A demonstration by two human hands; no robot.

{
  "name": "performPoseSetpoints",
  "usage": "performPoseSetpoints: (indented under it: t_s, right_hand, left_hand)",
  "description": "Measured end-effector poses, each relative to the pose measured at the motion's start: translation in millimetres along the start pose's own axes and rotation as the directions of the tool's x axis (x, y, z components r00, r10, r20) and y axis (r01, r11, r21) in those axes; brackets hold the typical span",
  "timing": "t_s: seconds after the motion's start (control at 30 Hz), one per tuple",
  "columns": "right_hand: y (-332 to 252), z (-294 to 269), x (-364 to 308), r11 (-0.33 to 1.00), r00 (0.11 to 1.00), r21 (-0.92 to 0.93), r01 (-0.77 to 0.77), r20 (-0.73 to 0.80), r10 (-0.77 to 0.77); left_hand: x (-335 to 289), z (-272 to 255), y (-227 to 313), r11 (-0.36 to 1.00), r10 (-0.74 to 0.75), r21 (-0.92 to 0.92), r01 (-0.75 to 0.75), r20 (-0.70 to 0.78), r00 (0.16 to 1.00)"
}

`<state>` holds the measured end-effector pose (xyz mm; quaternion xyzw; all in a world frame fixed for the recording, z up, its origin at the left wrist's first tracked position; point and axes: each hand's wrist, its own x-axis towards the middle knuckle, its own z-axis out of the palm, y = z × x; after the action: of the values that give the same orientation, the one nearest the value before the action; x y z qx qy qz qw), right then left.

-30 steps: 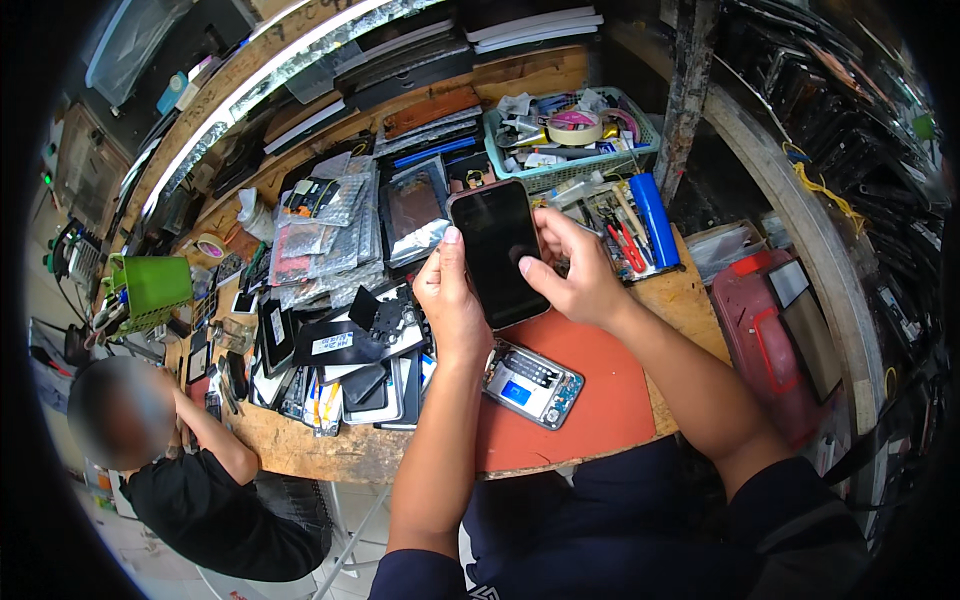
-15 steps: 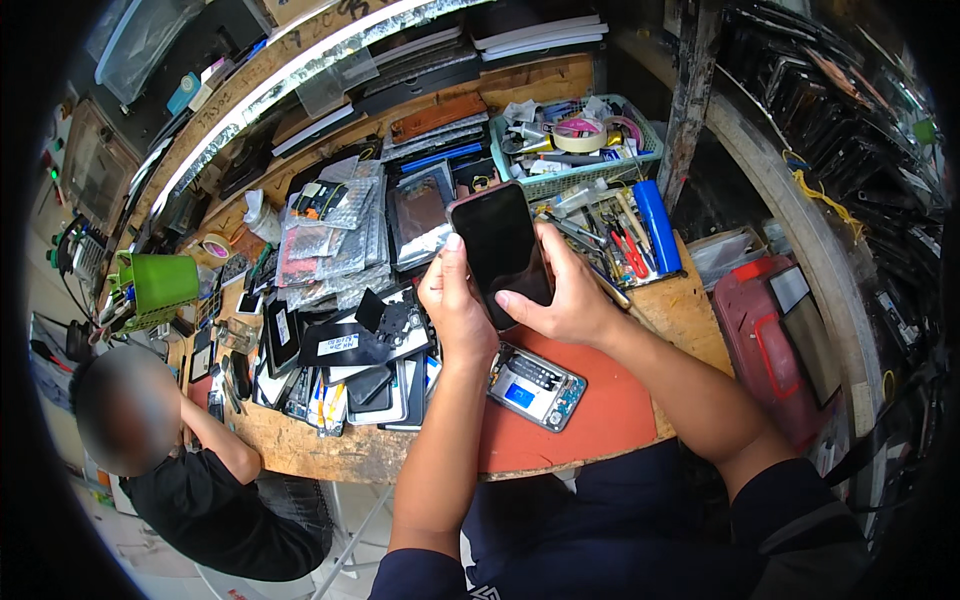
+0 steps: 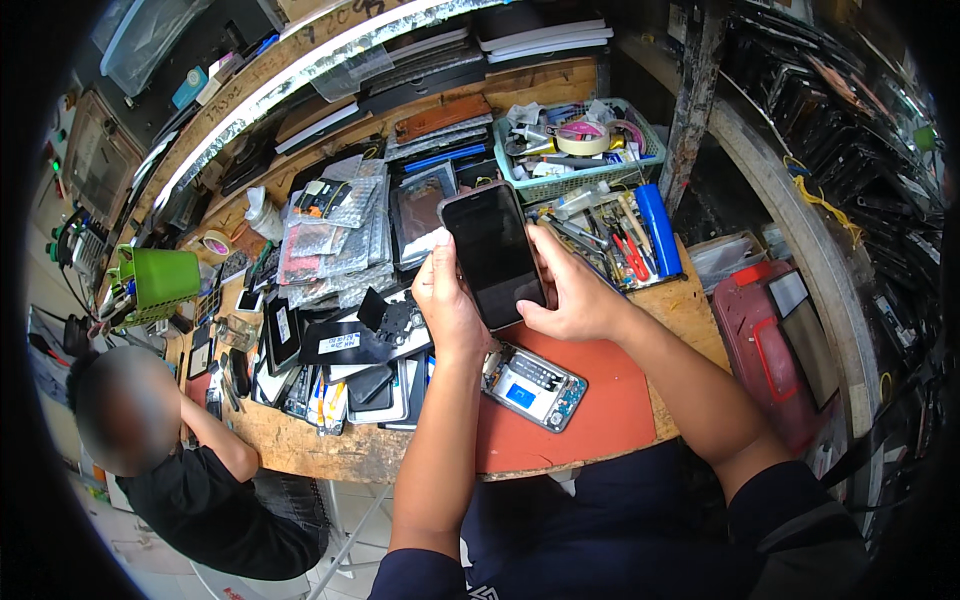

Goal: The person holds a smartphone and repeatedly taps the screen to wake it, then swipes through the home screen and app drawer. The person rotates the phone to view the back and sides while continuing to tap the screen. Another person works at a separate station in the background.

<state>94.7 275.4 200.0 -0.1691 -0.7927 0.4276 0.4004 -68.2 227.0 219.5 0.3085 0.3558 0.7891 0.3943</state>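
A smartphone point(image 3: 490, 245) with a dark screen is held upright above the bench, between both hands. My left hand point(image 3: 448, 300) grips its left edge, the thumb along the side. My right hand point(image 3: 572, 292) wraps the right edge, its thumb at the lower right corner of the screen. Below them, on a reddish-brown mat point(image 3: 610, 400), lies an opened phone point(image 3: 537, 388) with its battery and circuit board showing. The phone's back and most of my fingers behind it are hidden.
Left of my hands lie bubble-wrapped packs point(image 3: 335, 240) and piled phone parts point(image 3: 350, 345). Behind stand a pale green basket point(image 3: 590, 180) of tape and tubes and a tool tray point(image 3: 615, 235) beside a blue roll point(image 3: 657, 230). A person point(image 3: 215, 510) sits at the left.
The smartphone and both hands have shifted slightly left. My right thumb has lifted slightly and moved from the screen's lower part toward its right edge.
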Motion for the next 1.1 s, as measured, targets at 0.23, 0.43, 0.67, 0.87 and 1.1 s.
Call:
performPoseSetpoints:
  t_s: [0.23,0.43,0.67,0.87,1.1]
  right_hand:
    - [-1.8,2.0,0.6,0.993,0.999,0.118,-0.032,-0.022,0.034]
    - [-6.1,-7.8,0.7,0.956,0.990,0.259,-0.137,0.054,0.128]
    - [-8.8,-9.6,2.6,0.930,0.973,0.288,-0.228,0.042,0.226]
    - [2.8,4.5,-1.9,0.971,0.991,0.234,-0.045,-0.113,0.073]
    - [-4.4,19.1,3.0,0.997,0.949,-0.056,0.047,-0.308,-0.062]
  left_hand:
    - [-0.5,-1.2,-2.0,0.998,0.023,0.052,-0.023,0.000,1.000]
    - [-2.4,7.7,5.0,1.000,-0.007,-0.027,0.006,-0.030,1.000]
    - [-6.4,4.7,3.7,1.000,0.022,0.006,-0.022,0.001,1.000]
    - [-7.2,10.5,0.8,0.999,0.040,0.031,-0.040,-0.012,0.999]
    - [-13.6,20.9,-1.7,0.998,0.059,0.008,-0.059,-0.050,0.997]
